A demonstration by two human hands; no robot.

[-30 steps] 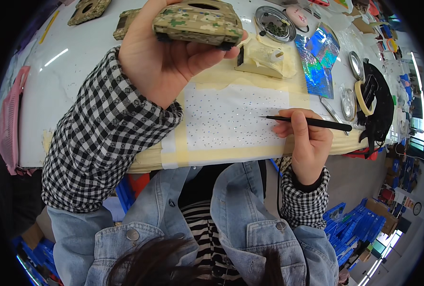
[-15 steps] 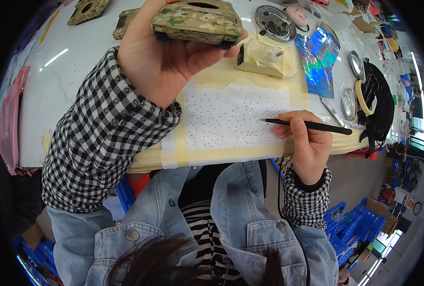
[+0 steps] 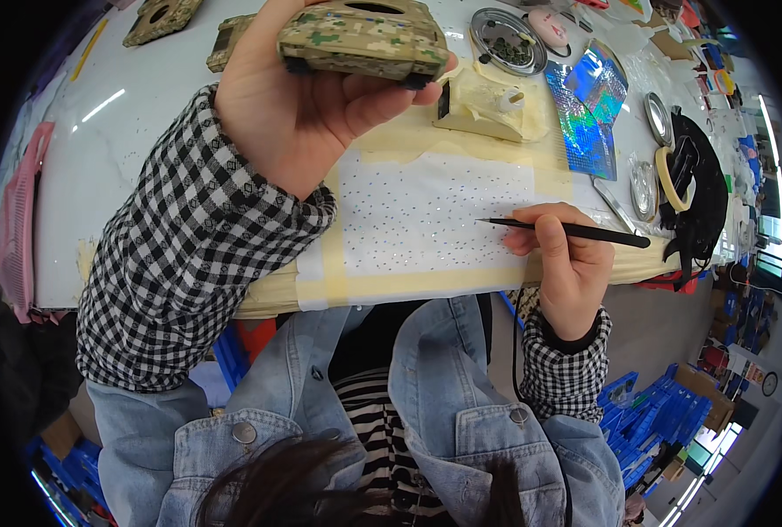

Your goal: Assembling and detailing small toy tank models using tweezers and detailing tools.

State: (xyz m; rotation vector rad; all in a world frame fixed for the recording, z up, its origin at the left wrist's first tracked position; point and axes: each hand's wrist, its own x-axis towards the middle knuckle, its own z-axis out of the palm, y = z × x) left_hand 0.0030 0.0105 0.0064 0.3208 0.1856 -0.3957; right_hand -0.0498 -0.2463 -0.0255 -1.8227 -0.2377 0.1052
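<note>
My left hand (image 3: 307, 114) is raised over the far part of the table, its fingers wrapped around a small camouflage-patterned toy vehicle body (image 3: 364, 46) with dark wheels or pads beneath. In my right hand (image 3: 566, 255) is a pair of thin black tweezers (image 3: 597, 234), pinched between thumb and fingers. Their fine tip points left, over a white sheet (image 3: 391, 211) strewn with many tiny shiny blue and silver pieces. I cannot tell whether the tip touches one of them. Yellow tape frames the sheet.
Beyond the sheet lies a tape-covered block (image 3: 487, 110). A round metal tin (image 3: 507, 44) holds small dark bits. Holographic film (image 3: 588, 110), a tape roll (image 3: 674, 180) and a black cloth bag (image 3: 705, 189) lie to the right. Another camouflage body (image 3: 161, 19) sits far left, near a pink basket (image 3: 26, 228).
The tweezers' tip has shifted very slightly left. Both hands otherwise hold nearly the same positions, with the camouflage body still in my left.
</note>
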